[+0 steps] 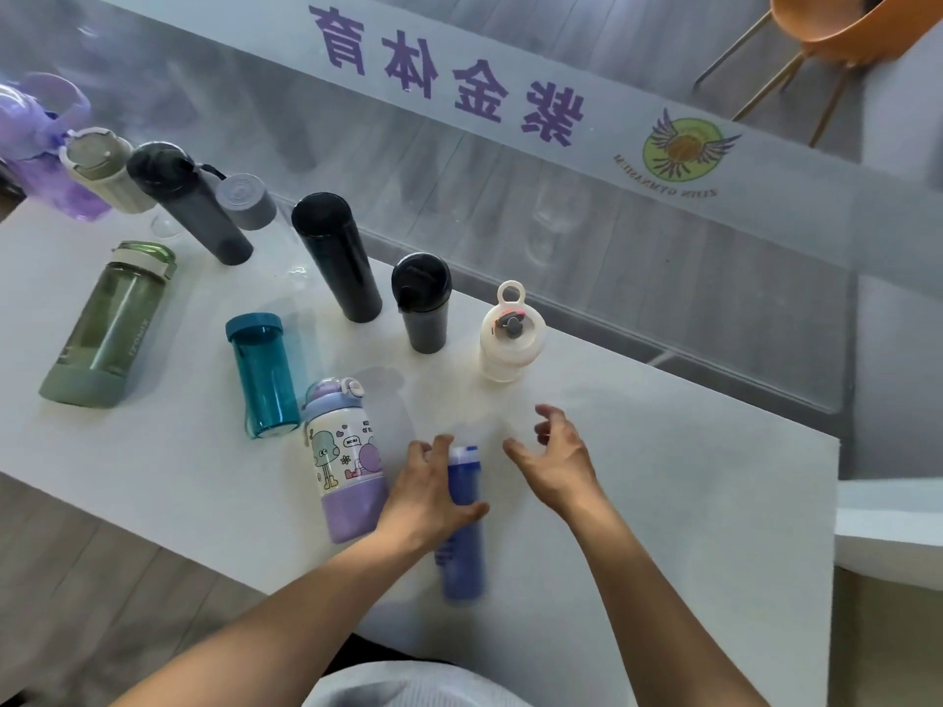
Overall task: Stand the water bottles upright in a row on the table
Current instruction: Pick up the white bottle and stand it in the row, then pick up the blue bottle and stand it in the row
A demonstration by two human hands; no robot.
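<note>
My left hand (pixel 431 494) is wrapped around a blue bottle (pixel 463 543) near the front edge of the white table (pixel 689 502). My right hand (pixel 553 459) hovers just to its right, fingers spread, holding nothing. Several bottles stand in a row along the back edge: a white one (pixel 507 339), a short black cup (pixel 423 308), a tall black flask (pixel 337 257), a dark grey one (pixel 189 201), a beige one (pixel 102 168) and a purple one (pixel 41 145). Nearer me stand a cartoon-printed purple bottle (pixel 344 461), a teal bottle (pixel 263 375) and a green bottle (pixel 109 324).
A glass wall with purple lettering (pixel 444 68) runs right behind the table's back edge. A clear bottle with a grey cap (pixel 245 201) stands in the row. An orange chair (pixel 837 28) is beyond the glass. The table's right edge drops off near a white ledge (pixel 888 528).
</note>
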